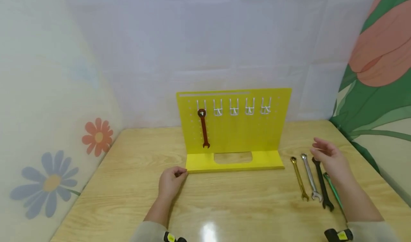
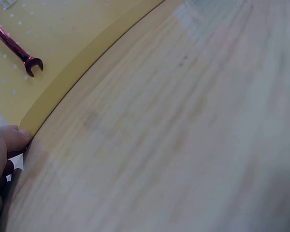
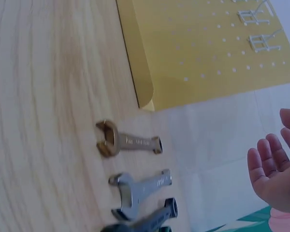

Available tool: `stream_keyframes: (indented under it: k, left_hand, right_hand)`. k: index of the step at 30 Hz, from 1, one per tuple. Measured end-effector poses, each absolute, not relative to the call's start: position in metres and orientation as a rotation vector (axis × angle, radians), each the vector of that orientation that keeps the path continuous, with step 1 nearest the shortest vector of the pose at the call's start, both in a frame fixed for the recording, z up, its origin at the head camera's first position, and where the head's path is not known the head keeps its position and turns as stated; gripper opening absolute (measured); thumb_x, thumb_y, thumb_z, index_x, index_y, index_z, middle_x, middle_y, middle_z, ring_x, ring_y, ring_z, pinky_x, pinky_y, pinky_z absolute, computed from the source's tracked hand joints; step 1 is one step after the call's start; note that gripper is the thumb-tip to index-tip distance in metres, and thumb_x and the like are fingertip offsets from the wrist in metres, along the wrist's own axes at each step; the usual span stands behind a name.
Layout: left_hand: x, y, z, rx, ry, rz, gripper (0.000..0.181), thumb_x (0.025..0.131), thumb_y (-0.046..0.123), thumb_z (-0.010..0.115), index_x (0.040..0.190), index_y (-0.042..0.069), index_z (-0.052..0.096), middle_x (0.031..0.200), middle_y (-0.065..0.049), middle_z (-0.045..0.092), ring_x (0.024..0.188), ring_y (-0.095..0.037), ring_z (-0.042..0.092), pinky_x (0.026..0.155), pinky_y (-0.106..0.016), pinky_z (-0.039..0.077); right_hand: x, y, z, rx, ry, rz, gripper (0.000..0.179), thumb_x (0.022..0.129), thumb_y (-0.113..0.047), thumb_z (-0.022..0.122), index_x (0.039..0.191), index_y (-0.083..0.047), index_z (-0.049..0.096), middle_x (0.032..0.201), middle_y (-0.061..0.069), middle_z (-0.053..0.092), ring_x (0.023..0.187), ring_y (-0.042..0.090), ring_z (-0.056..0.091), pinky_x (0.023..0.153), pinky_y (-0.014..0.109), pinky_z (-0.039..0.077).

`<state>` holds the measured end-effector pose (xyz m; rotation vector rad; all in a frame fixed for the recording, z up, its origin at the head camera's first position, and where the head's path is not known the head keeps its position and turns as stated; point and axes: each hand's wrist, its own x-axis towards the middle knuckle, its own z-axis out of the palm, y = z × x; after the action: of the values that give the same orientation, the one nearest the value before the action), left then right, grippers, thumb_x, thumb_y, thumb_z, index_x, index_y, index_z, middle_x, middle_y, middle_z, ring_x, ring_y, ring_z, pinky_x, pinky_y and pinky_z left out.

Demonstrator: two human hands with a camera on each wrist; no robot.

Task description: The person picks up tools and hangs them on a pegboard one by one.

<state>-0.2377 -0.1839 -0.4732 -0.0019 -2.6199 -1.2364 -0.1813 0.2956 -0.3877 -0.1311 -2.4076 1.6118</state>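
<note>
A yellow pegboard stand (image 1: 237, 131) stands on the table with a row of white hooks. From its leftmost hook hangs a red wrench (image 1: 204, 129), open end down. My left hand (image 1: 171, 181) pinches the front left corner of the stand's base between thumb and fingers. To the stand's right lie a gold wrench (image 1: 299, 179), a silver wrench (image 1: 310, 176), a black wrench (image 1: 322, 185) and a green wrench (image 1: 334, 190), side by side. Above the black and green ones is my right hand (image 1: 332, 160), fingers loosely bent and holding nothing; its forearm partly hides the green wrench.
The wooden table (image 1: 138, 145) runs back to a white cloth wall (image 1: 205, 39). Flower-patterned cloth hangs at both sides. The hooks (image 1: 249, 108) to the right of the red wrench carry no tools. A cut-out slot (image 1: 232, 158) shows wood through the base.
</note>
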Motion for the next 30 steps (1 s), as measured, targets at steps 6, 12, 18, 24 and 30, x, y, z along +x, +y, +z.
stream_keyframes:
  k: [6,12,18,24,30]
  left_hand:
    - [-0.233,-0.183,-0.476,-0.021,-2.631,-1.251,0.006,0.084,0.008,0.074,0.088,0.004,0.076,0.086,-0.008,0.074,0.075,-0.011,0.059,0.068,-0.022,0.047]
    - [-0.231,-0.181,-0.474,-0.015,-2.643,-1.250,0.006,0.085,0.009,0.074,0.089,0.004,0.076,0.087,-0.008,0.074,0.077,-0.012,0.060,0.069,-0.023,0.048]
    - [-0.230,-0.182,-0.475,-0.031,-2.647,-1.244,0.006,0.085,0.008,0.074,0.089,0.004,0.076,0.086,-0.008,0.074,0.076,-0.012,0.060,0.067,-0.022,0.047]
    - [-0.229,-0.183,-0.475,-0.031,-2.650,-1.249,0.007,0.085,0.009,0.073,0.089,0.004,0.076,0.087,-0.008,0.074,0.076,-0.012,0.060,0.068,-0.023,0.047]
    - [-0.228,-0.184,-0.474,-0.029,-2.651,-1.252,0.006,0.085,0.008,0.073,0.089,0.004,0.076,0.087,-0.009,0.074,0.076,-0.012,0.060,0.068,-0.023,0.047]
  right_hand:
    - [-0.168,0.318,-0.399,-0.254,-2.513,1.502,0.060,0.099,-0.035,0.057,0.146,-0.001,0.040,0.096,-0.037,0.047,0.084,-0.018,0.051,0.072,0.008,0.047]
    - [-0.153,0.342,-0.410,-0.341,-2.684,1.364,0.064,0.101,-0.034,0.052,0.145,0.009,0.034,0.116,0.009,0.061,0.078,-0.022,0.043,0.068,0.009,0.046]
    - [-0.142,0.359,-0.418,-0.449,-2.831,1.328,0.067,0.101,-0.036,0.049,0.146,0.011,0.030,0.137,0.038,0.041,0.078,-0.018,0.042,0.067,0.014,0.047]
    - [-0.135,0.364,-0.426,-0.533,-2.940,1.333,0.075,0.100,-0.042,0.049,0.147,0.011,0.026,0.140,0.040,0.037,0.102,0.033,0.059,0.077,0.032,0.052]
    - [-0.130,0.366,-0.437,-0.542,-3.010,1.322,0.076,0.098,-0.043,0.054,0.144,0.012,0.031,0.135,0.039,0.042,0.107,0.042,0.057,0.077,0.036,0.053]
